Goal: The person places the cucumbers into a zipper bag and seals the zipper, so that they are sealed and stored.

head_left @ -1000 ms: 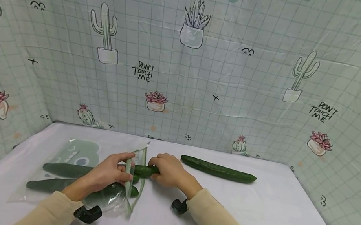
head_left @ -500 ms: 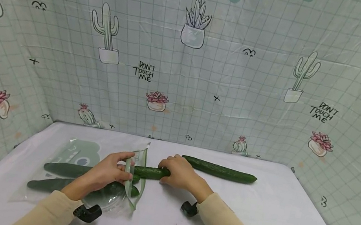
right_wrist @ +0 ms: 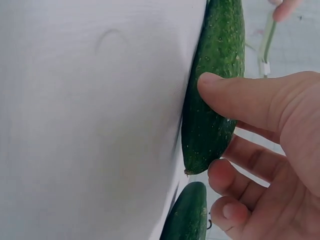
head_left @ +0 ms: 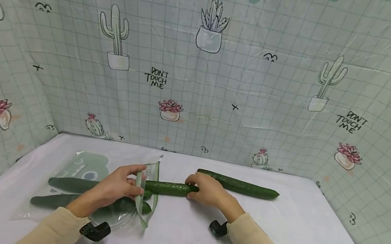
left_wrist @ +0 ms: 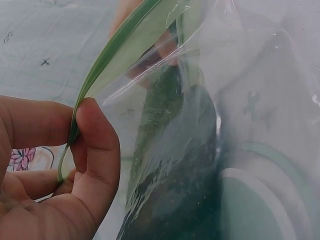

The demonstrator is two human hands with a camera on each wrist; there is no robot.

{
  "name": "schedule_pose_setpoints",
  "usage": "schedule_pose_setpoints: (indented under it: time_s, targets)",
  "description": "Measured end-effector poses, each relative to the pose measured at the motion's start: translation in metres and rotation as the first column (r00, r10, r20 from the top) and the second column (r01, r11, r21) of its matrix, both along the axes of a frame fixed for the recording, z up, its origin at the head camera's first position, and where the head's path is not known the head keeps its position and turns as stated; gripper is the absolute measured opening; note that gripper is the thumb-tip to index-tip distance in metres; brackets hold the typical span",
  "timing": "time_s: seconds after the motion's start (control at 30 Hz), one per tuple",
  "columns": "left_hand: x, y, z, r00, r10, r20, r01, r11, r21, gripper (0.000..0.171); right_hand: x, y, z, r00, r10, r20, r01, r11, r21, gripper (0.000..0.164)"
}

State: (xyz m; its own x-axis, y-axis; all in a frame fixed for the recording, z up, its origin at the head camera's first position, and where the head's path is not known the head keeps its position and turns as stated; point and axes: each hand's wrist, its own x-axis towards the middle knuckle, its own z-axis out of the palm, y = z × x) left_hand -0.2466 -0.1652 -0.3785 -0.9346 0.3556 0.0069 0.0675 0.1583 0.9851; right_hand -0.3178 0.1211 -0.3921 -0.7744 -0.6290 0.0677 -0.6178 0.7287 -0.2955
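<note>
A clear zip bag with a green print lies on the left of the table, several cucumbers inside it. My left hand pinches the green-edged rim of its mouth, which gapes toward the right. One cucumber sticks partly out of that mouth. Its right end is gripped by my right hand, the thumb lying along its skin in the right wrist view. The cucumber's left part is hidden by the bag and my left hand.
Another cucumber lies on the white tabletop behind and right of my right hand. A patterned cloth stands around the back and sides. A black wrist camera sits on each wrist.
My right hand has moved to the right, drawing the cucumber farther out of the bag. The left hand stays at the bag's mouth.
</note>
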Motion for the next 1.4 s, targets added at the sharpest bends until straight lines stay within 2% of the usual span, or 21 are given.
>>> schedule_pose_setpoints:
  time_s: [0.5,0.87,1.1,1.4]
  targets:
    - [0.000,0.002,-0.001,1.000,0.003,-0.002,-0.003,1.000,0.000,0.073,0.001,0.001,-0.003,1.000,0.012,-0.011,-0.012,1.000,0.013,0.035]
    - [-0.001,0.005,0.000,1.000,0.010,0.011,-0.010,1.000,-0.006,0.073,0.002,0.002,-0.003,0.991,0.061,-0.117,-0.057,0.998,0.035,0.032]
    - [0.000,0.004,0.000,1.000,0.010,0.027,-0.010,1.000,0.007,0.074,0.002,-0.010,0.001,0.980,0.082,-0.183,-0.078,0.997,0.030,0.031]
    - [-0.001,0.002,0.000,1.000,0.008,0.007,-0.008,1.000,0.000,0.074,0.004,-0.038,0.004,0.968,0.095,-0.233,-0.090,0.995,0.030,0.031]
